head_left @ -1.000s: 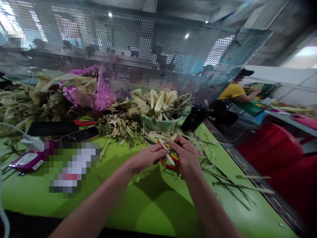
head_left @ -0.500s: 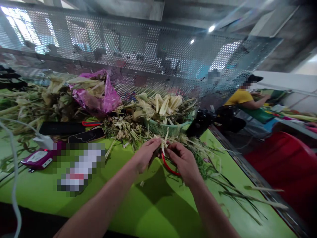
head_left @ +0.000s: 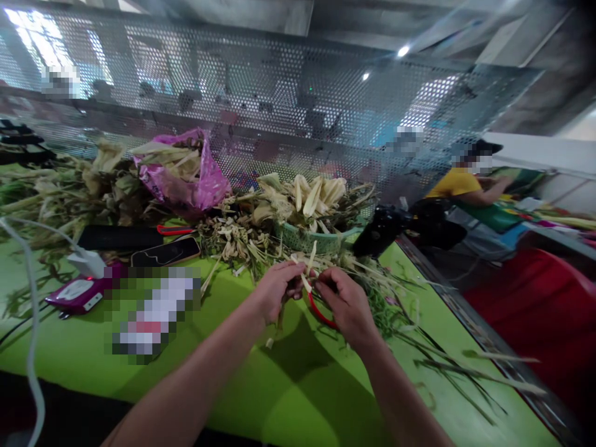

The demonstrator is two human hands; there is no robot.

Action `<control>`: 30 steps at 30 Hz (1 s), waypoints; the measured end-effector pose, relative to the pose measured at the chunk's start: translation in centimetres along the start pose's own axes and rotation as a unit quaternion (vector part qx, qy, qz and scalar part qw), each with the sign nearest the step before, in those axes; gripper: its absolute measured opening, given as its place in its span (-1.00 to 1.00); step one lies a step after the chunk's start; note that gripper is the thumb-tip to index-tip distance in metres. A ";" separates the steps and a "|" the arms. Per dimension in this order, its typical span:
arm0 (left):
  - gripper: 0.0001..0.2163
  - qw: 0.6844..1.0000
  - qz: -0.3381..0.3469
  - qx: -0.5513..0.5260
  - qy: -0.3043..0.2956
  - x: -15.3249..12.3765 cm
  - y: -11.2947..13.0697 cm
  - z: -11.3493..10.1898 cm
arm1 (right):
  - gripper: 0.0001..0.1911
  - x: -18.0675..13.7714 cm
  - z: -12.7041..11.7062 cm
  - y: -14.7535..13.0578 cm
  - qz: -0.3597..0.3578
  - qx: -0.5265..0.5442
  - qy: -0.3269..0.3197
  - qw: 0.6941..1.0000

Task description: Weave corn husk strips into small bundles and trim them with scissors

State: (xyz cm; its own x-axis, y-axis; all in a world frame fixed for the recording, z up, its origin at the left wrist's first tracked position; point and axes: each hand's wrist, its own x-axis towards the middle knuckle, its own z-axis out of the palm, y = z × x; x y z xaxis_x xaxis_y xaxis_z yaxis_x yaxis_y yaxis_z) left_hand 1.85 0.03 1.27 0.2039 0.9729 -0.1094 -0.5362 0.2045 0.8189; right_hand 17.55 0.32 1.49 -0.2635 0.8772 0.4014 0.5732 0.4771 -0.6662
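Note:
My left hand (head_left: 282,285) is closed, pinching pale strips of dried husk (head_left: 305,279) that cross in front of the fingertips. Close beside it, my right hand (head_left: 343,301) is closed too, thumb and finger together near the strip's lower end. A thin red loop (head_left: 320,312) curves out from under my right palm toward the strip; its rest is hidden, so I cannot tell what it belongs to. Both hands hover just above the green tabletop (head_left: 223,366). Another narrow strip (head_left: 279,320) hangs below my left hand.
Behind the hands stands a green basket (head_left: 321,241) of dried husks, with a black cylinder (head_left: 378,233) beside it. Leftward lie a pink bag (head_left: 186,180) of husks, a phone (head_left: 165,252), a purple power strip (head_left: 79,292) and a white cable (head_left: 28,335). A person in yellow (head_left: 459,182) sits far right.
The pale strip between my hands has tilted, its lower end now showing more clearly. A narrow strip now hangs below my left hand. The view has shifted slightly.

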 end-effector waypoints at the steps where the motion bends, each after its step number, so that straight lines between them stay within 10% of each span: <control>1: -0.77 1.000 0.000 -0.004 -0.002 0.0 0.0 -0.1 | -0.83 0.0 0.0 0.1 -0.004 -0.005 0.002 1.000; 15: -0.76 0.999 0.019 -0.048 -0.017 0.0 -0.1 0.2 | -0.82 0.0 -0.5 -1.5 -0.164 -0.034 0.088 0.982; 30: -0.79 0.967 0.103 0.221 -0.069 0.1 -0.6 0.5 | -0.91 -0.1 -0.8 -0.9 -0.031 0.046 0.174 0.983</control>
State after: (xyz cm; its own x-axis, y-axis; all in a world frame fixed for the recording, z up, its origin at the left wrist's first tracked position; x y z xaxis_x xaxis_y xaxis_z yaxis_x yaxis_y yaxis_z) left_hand 2.56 -0.09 1.03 0.2526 0.9583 0.1335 -0.1815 -0.0886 0.9794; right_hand 17.63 -0.22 2.59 -0.0049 0.7814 0.6240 0.4879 0.5465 -0.6806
